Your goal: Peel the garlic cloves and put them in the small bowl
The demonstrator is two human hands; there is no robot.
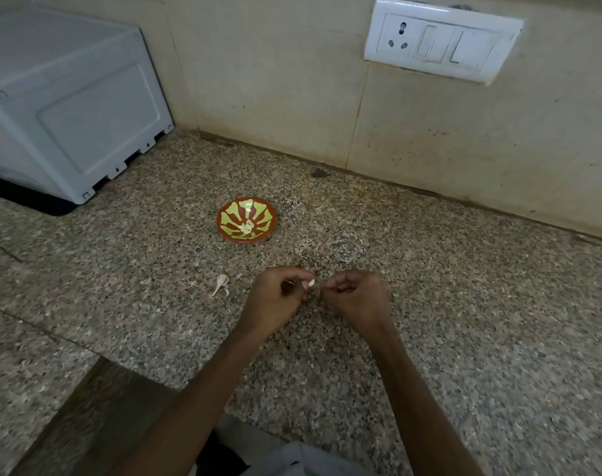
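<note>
Left hand (275, 300) pinching garlic clove (311, 283), lengthwise sideways, tip toward right hand (356, 297)

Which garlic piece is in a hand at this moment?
The small white clove pinched by the left hand. The others lie loose: peeled cloves in the bowl, and one loose piece on the counter beside that hand.

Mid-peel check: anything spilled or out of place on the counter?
Nothing spilled. One loose garlic piece lies on the counter left of the left hand, outside the bowl; peel or clove, I cannot tell. A dark chip sits by the wall.
</note>
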